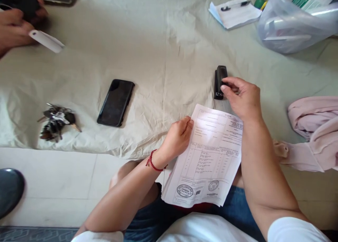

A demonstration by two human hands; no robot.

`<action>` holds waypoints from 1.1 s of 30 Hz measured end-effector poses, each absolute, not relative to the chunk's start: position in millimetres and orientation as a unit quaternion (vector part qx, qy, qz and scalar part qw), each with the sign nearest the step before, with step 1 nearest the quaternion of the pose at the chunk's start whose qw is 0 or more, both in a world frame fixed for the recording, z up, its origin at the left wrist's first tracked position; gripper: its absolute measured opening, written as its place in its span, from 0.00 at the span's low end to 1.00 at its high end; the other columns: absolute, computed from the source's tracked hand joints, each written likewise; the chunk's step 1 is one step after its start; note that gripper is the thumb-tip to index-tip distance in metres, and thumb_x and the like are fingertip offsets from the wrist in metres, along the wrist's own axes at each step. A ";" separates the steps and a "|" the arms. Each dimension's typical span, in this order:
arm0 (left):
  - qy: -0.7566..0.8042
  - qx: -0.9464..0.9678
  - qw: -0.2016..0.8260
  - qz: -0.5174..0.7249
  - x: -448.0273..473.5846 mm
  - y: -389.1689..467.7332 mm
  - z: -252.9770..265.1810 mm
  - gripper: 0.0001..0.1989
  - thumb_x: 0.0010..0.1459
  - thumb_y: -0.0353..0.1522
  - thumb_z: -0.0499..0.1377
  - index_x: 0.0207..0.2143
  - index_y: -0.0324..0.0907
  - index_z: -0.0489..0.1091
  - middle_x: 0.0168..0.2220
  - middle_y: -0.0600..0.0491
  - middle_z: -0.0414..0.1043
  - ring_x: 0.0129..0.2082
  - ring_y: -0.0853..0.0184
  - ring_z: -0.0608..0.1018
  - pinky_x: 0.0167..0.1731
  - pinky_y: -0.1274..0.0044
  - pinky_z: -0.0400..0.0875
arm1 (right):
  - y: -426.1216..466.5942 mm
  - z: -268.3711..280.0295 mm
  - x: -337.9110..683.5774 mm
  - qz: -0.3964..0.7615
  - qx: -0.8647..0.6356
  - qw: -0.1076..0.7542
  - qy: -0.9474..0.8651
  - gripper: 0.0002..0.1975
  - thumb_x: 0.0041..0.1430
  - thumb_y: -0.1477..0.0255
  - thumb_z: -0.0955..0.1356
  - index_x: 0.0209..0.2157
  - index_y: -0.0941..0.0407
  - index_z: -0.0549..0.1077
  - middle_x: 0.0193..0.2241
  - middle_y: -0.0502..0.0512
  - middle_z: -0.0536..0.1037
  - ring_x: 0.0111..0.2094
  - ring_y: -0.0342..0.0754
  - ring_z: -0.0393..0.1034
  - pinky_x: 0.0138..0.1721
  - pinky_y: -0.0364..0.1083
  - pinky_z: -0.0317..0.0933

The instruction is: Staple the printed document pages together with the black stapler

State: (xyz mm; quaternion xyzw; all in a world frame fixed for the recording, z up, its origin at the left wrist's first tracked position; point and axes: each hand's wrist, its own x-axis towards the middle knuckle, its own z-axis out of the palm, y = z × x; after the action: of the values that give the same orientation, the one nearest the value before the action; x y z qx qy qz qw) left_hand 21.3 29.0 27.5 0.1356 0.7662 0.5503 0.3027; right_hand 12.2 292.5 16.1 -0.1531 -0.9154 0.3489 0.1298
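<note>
Head view: the right hand (241, 97) rests its fingertips on a black stapler (219, 81) lying on the cloth-covered surface (169, 41), a little in from its near edge and right of the middle. The fingers curl loosely over the stapler's near end without closing round it, so it is touched rather than gripped. The forearm runs up from the lower right, wrist bent slightly inward. The left hand (177, 138) pinches the sheaf of printed papers (208, 157) at its upper left edge, thumb under and fingers on top, holding it over the lap just past the near edge. To take the stapler cleanly, the fingers likely need to wrap both sides before lifting, while the left keeps the sheets squared. A black phone (116, 101) and a bunch of keys (56, 122) lie toward the near left
</note>
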 end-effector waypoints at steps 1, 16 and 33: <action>0.770 0.134 0.303 0.545 20.6 29.0 27.5 0.19 0.76 0.34 0.50 0.28 0.48 0.54 0.23 0.60 0.57 0.24 0.70 0.61 0.27 0.72 0.56 | 288.6 16.4 12.8 0.371 -0.160 0.130 -0.905 0.18 0.69 0.59 0.72 0.54 0.52 0.83 0.41 0.57 0.85 0.43 0.57 0.83 0.53 0.62 0.79; 0.770 0.117 0.326 0.535 19.6 28.8 22.9 0.20 0.72 0.32 0.50 0.24 0.47 0.54 0.21 0.58 0.60 0.23 0.69 0.62 0.25 0.73 0.56 | 265.9 48.9 30.8 0.512 -0.140 -0.058 -0.846 0.16 0.59 0.59 0.77 0.47 0.49 0.83 0.27 0.48 0.79 0.28 0.49 0.77 0.33 0.52 0.76; 0.788 0.150 0.293 0.520 20.5 35.1 17.6 0.22 0.71 0.28 0.51 0.22 0.48 0.53 0.19 0.57 0.61 0.22 0.67 0.63 0.25 0.72 0.56 | 266.6 11.9 14.8 0.230 -0.073 0.012 -0.970 0.36 0.78 0.46 0.56 0.73 0.53 0.68 0.72 0.66 0.71 0.73 0.63 0.66 0.76 0.69 0.56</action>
State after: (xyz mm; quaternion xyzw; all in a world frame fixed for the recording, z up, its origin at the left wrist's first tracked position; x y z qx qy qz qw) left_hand 20.5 35.1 17.6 0.1497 0.7881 0.5201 0.2934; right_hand 14.8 266.6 11.9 -0.0726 -0.9704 0.2299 0.0116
